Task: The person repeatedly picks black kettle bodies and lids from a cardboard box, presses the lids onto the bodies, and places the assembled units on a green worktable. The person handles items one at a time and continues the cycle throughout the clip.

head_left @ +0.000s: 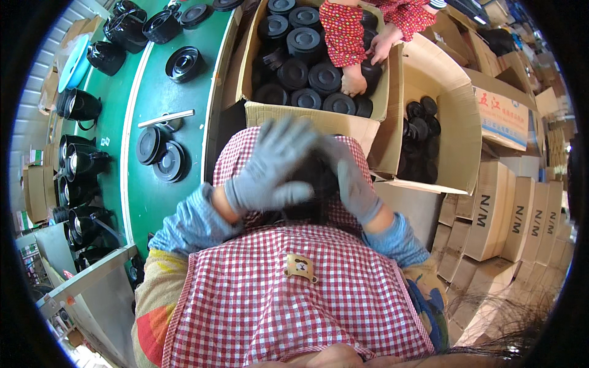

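On my lap sits a dark black object [319, 178], mostly hidden by my hands, so its kind does not show. My left hand [270, 165], in a grey glove, lies across its left and upper side with the fingers stretched out, smeared by motion. Along its right side, my right hand [357, 187], also gloved in grey, is curved against it. Just ahead, an open cardboard box [313, 118] holds several round black lids [305, 42]. A co-worker's bare hands [354, 83] reach into this box from the far side.
To the left runs a green worktable [161, 208] with loose black lids [170, 162], a metal strip [165, 118] and several black jugs [83, 105]. Another open carton [451, 135] with small black parts stands ahead to the right. Stacked cartons [491, 211] line the right.
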The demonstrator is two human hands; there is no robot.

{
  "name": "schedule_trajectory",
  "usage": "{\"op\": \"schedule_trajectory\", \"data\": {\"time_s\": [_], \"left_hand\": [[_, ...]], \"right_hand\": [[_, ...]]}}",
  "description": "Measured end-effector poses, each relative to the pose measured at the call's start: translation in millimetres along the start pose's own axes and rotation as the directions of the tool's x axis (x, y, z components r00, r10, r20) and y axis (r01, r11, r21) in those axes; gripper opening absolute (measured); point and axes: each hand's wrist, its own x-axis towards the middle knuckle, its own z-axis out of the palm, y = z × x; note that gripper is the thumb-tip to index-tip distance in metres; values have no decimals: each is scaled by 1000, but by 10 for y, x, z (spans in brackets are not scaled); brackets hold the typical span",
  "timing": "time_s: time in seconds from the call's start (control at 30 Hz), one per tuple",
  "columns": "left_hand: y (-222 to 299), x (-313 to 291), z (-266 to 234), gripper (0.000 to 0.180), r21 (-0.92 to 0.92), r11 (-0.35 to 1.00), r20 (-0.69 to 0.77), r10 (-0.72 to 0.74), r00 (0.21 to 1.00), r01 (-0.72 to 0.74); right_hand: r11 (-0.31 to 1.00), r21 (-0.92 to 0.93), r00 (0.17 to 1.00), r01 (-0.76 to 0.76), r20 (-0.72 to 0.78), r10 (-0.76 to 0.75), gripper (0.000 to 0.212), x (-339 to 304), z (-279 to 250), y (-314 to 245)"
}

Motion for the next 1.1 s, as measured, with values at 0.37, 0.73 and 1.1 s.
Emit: {"op": "schedule_trajectory", "data": {"time_s": [0.37,0.73,1.1], "left_hand": [[-66,-46,160,94,14,998,-56,-54,997,55],[68,-44,59,93,81,995,-12,-63,998,63],[-320,-69,75,83,187,938,124,-318,940,293]], "right_hand": [[780,-543,950,310,216,-227,48,-71,-23,-107],[894,-426,988,142,111,-103,59,5,-112,-114],[848,-417,897,328,420,-140,72,-72,10,-438]]}}
